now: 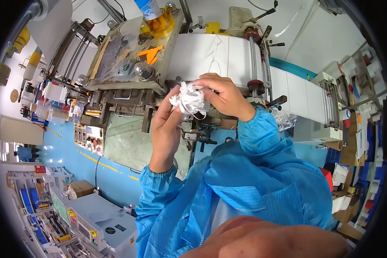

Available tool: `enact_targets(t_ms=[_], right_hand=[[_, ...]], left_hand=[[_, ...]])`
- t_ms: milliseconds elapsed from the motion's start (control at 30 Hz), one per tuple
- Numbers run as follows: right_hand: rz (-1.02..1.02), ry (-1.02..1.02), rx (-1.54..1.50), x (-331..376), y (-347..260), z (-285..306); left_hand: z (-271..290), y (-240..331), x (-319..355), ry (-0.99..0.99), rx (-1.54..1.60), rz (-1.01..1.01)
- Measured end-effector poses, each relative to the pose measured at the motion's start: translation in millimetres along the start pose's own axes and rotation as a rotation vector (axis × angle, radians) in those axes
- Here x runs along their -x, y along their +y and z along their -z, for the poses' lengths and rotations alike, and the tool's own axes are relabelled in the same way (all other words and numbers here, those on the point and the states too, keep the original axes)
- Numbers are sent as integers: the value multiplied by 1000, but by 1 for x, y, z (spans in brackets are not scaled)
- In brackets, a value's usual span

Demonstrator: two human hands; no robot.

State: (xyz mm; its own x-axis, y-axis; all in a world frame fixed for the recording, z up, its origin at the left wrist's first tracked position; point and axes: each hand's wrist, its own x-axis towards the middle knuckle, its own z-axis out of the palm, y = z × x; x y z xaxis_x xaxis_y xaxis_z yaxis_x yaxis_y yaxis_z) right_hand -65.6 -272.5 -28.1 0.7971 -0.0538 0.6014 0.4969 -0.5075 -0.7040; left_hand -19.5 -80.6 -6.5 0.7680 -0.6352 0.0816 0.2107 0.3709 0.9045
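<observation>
A crumpled bundle of narrow white strip (190,99), looped over itself, is held up in front of my chest between both hands. My left hand (167,118) grips it from the left, with thumb and fingers closed around its side. On the right, my right hand (222,94) has its fingers bent over the top of the bundle, thumb and forefinger pinching the strip. A thin pale strand (215,51) shows above the bundle, over the white sheet material (198,64); whether it joins the bundle I cannot tell.
A press platform (167,64) at far left carries an orange plastic tool (150,54) and a blue-and-white can (148,8). Metal rollers (253,60) with red collars stand to the right. Below lies a greenish machine table (129,139). A grey machine cabinet (112,219) stands lower left.
</observation>
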Motion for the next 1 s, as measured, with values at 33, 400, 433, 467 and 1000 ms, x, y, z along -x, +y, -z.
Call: enact_targets(t_ms=[33, 400, 433, 467, 1000], right_hand=[[-1, 2, -35, 0, 1, -1], [-53, -21, -120, 3, 1, -3], [-49, -31, -122, 2, 1, -3], [-59, -83, -175, 1, 3, -3], [6, -164, -425, -47, 27, -2]], left_hand=[[-1, 2, 1, 10, 34, 44], [10, 0, 12, -119, -415, -29], [10, 2, 13, -110, -413, -33], [9, 7, 14, -124, -437, 6], [38, 14, -11, -249, 197, -48]])
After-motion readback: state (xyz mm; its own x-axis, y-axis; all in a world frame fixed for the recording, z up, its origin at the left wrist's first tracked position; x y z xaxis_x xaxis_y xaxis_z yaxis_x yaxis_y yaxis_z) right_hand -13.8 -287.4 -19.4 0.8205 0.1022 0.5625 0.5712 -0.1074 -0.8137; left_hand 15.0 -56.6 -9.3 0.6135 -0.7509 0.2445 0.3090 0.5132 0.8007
